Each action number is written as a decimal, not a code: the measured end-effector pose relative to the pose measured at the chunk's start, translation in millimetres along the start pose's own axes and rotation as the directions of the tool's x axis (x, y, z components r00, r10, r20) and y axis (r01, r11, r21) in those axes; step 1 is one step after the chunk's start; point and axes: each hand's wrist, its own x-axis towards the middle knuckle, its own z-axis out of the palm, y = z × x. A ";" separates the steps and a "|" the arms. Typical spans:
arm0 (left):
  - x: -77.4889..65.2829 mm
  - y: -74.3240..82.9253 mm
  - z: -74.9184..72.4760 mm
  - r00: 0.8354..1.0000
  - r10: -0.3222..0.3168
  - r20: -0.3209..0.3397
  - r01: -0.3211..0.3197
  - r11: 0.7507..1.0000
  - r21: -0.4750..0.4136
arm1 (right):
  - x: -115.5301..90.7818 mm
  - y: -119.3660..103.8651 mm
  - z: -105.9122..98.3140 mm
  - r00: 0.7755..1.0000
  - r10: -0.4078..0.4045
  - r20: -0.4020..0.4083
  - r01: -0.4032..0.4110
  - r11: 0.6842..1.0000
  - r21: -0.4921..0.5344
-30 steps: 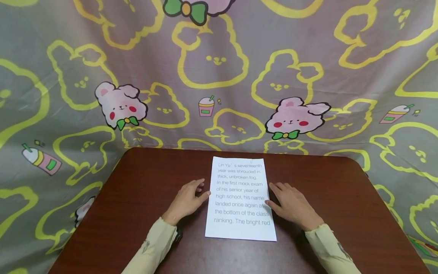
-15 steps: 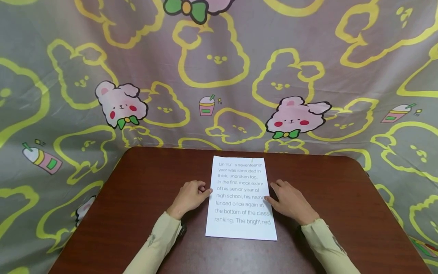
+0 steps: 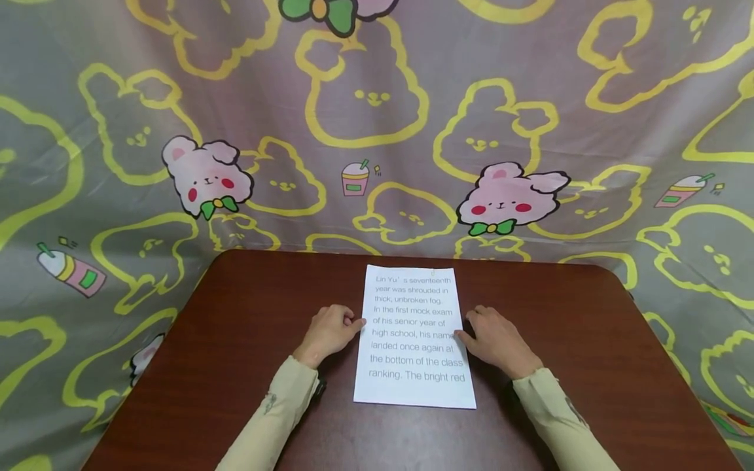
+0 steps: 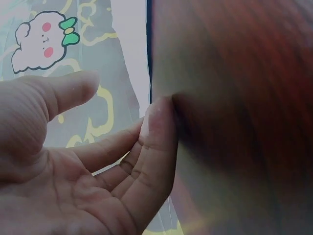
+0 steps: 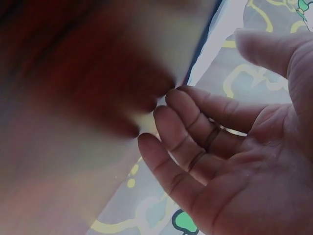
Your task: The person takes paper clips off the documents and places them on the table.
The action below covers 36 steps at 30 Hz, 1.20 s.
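Observation:
A white printed sheet (image 3: 412, 389), thin and dark-edged underneath, lies upright to the viewer on the brown table (image 3: 265, 281). Along its left edge is my left hand (image 3: 328, 332), with the thumb tip right at the margin. In the left wrist view the fingertips (image 4: 160, 117) rest on the wood beside the paper (image 4: 134, 54), and the thumb stands apart from them. My right hand (image 3: 501, 340) is at the opposite edge, its thumb overlapping the margin. The right wrist view shows its loosely bent fingers (image 5: 171, 129) touching the tabletop, with the thumb raised away.
A small clip (image 3: 432, 272) shows at the sheet's top edge. Behind the table hangs a grey curtain (image 3: 406, 157) with yellow outlines and pink rabbit heads, continuing along both sides. Light sleeves (image 3: 273, 405) cover the forearms, with a dark band at the left wrist.
Both hands have shifted slightly inward along the paper's edges, and the left fingers are more curled. The view has tilted a little; the sheet stays in place on the table.

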 end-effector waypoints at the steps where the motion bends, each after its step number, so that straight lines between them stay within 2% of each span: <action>1: 0.2 0.1 0.5 1.000 0.000 -0.002 0.000 1.000 0.001 | 0.1 -0.5 0.0 1.000 0.005 0.002 -0.005 1.000 0.001; 7: 0.5 2.6 6.0 1.000 0.007 0.010 -0.007 1.000 0.001 | 0.6 -2.2 0.9 1.000 0.031 0.006 -0.031 1.000 0.005; 14: -0.9 5.1 4.1 1.000 0.000 0.020 0.000 1.000 -0.015 | 6.8 -7.2 0.5 0.998 0.053 0.024 -0.054 0.999 0.010; 20: -0.6 4.3 4.2 0.999 -0.001 0.039 0.002 1.000 -0.030 | 12.7 -9.6 0.4 0.996 0.083 0.031 -0.085 0.995 0.060; 36: -0.4 2.4 2.8 0.997 0.026 0.079 -0.019 0.996 -0.085 | 21.7 -17.3 0.1 0.979 0.172 0.109 -0.187 0.972 0.145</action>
